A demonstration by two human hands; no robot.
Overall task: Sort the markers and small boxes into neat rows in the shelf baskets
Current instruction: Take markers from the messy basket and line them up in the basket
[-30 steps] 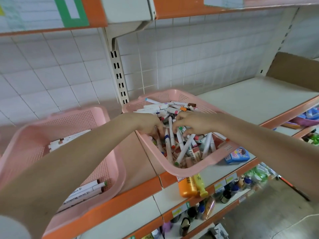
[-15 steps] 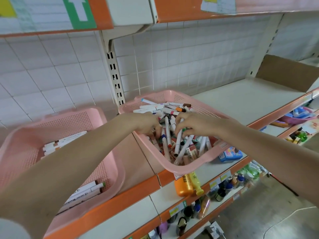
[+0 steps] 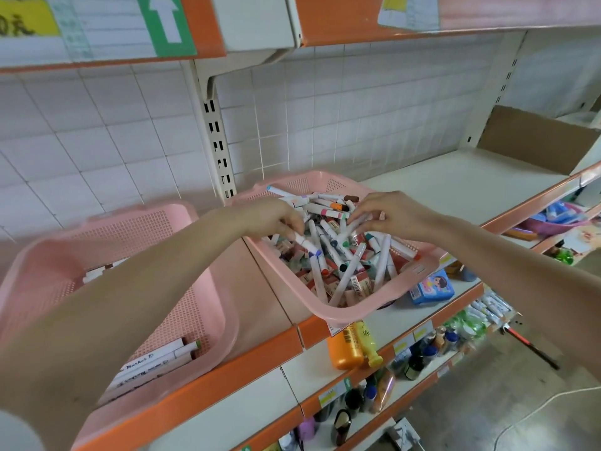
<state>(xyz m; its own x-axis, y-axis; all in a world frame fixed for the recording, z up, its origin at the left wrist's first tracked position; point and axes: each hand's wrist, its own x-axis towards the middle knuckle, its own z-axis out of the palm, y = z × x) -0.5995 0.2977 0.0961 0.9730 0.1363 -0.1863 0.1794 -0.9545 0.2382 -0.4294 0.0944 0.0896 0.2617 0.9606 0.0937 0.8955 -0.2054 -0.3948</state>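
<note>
Head view is showing little done. My left hand (image 3: 276, 219) is pinching a white marker (image 3: 304, 244) in the right basket (image 3: 357, 312). My right hand (image 3: 393, 216) is digging into the messy pile (image 3: 344, 265), and I cannot tell if it is holding anything. A few markers (image 3: 156, 362) are lying neatly at the near corner of the left basket (image 3: 224, 320).

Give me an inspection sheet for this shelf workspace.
Surface: cream metal shelf with orange edge, partly bare.
Job's things: right pink perforated plastic basket heaped with jumbled white markers and small boxes; left pink basket holds few markers side by side.
Clutter: blue cartoon-printed pack beside right basket.
Hands: left hand pinches a purple-capped marker; right hand pinches a second marker.
Cables: thin white cord on floor.
Surroundings: white tiled wall; bottles on lower shelves.
</note>
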